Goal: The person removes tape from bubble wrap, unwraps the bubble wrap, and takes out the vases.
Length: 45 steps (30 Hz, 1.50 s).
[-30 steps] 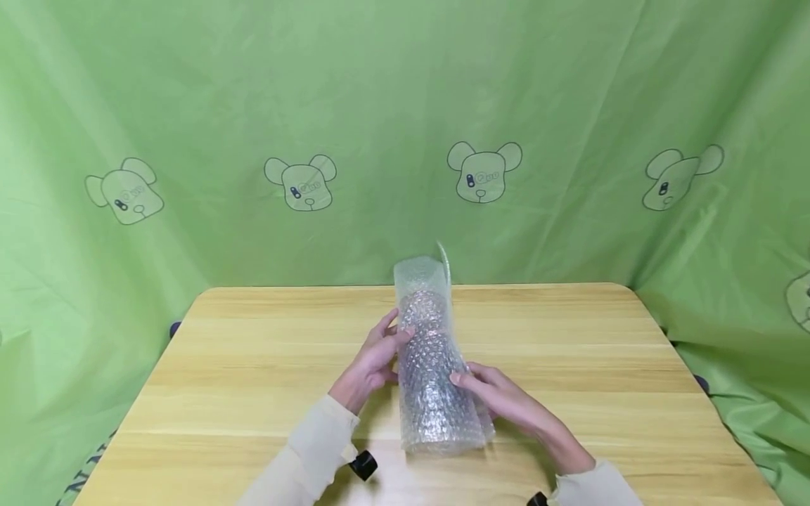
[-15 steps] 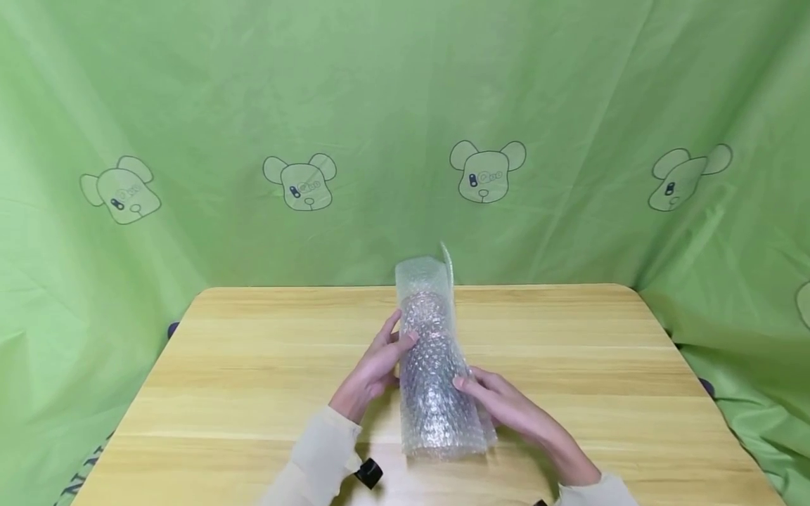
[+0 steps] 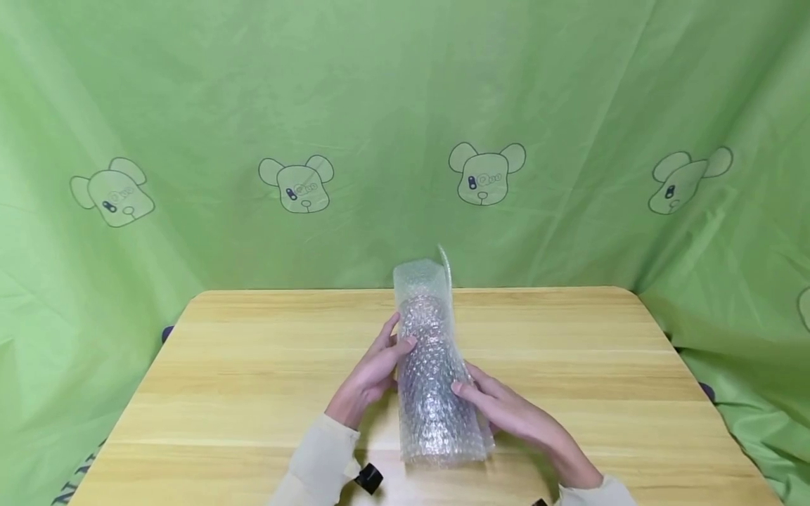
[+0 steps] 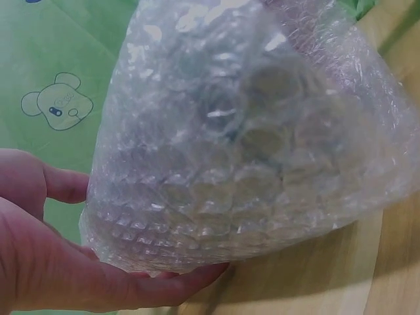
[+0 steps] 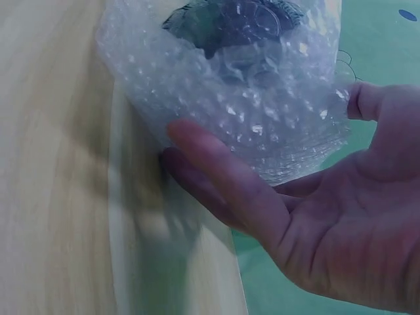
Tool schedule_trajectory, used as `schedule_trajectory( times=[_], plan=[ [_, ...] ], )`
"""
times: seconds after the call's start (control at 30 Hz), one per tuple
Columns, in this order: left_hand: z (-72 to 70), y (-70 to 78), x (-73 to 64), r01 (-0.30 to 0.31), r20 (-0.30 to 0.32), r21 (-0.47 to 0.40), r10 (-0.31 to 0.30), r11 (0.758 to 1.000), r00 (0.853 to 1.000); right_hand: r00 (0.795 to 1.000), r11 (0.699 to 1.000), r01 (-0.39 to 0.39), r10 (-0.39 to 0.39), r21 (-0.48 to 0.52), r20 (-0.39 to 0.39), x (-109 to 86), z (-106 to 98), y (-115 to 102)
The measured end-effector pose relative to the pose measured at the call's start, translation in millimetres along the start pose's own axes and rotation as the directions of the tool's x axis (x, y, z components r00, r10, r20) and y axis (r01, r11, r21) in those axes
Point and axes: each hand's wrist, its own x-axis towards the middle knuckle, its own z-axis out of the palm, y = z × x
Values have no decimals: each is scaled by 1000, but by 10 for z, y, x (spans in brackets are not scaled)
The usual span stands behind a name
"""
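Note:
A roll of clear bubble wrap point(image 3: 436, 411) slants lengthwise over the middle of the table, wound round a bottle-shaped thing. Its far end is a looser tube with one edge sticking up. My left hand point(image 3: 370, 369) grips the left side about halfway along, thumb on top and fingers beneath. On the right side, nearer to me, my right hand point(image 3: 509, 407) holds it with the thumb over the loose edge. The right wrist view shows a dark round end point(image 5: 230, 29) inside the wrap, with my right fingers point(image 5: 230, 177) curving under. What exactly is wrapped, I cannot tell.
Beneath lies a light wood-grain table point(image 3: 253, 379) with rounded far corners. A green cloth point(image 3: 380, 84) printed with bear heads hangs behind and at both sides. A small black wrist camera point(image 3: 369, 478) sits at my left sleeve point(image 3: 319, 457).

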Motion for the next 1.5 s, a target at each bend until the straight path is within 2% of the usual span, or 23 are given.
schedule_trajectory(
  times=[0.37,0.6,0.87,1.0,1.07,1.2,1.27,1.33,1.5],
  plan=[
    [-101,-43,-51,-6,28,-36,7,999,1000,999,999,31,-31,-40,-8,27,57,9],
    [-105,-60,-94,-17,35,-37,19,999,999,999,997,23,-25,-77,-26,39,72,-2],
    [-93,-74,-157,20,139,30,-24,999,990,1000,999,-12,12,-36,-3,-6,16,1],
    [-48,-49,-170,20,165,75,-33,997,986,998,992,-57,52,-113,-47,-41,-35,-16],
    [-23,-41,-162,14,168,79,-27,997,985,996,985,-57,46,-161,-72,-51,-70,-33],
    [7,-26,-142,-3,166,58,-6,998,986,989,970,11,-46,-244,-139,-31,-168,-104],
    [14,-27,-145,-8,161,60,-2,998,987,977,950,51,-112,-309,-182,-11,-222,-165],
    [20,-23,-152,-7,167,63,-4,998,986,956,912,101,-199,-396,-214,12,-270,-237],
    [29,-5,-168,-10,180,89,-7,996,984,885,789,226,-411,-572,-217,116,-336,-421]
  ],
)
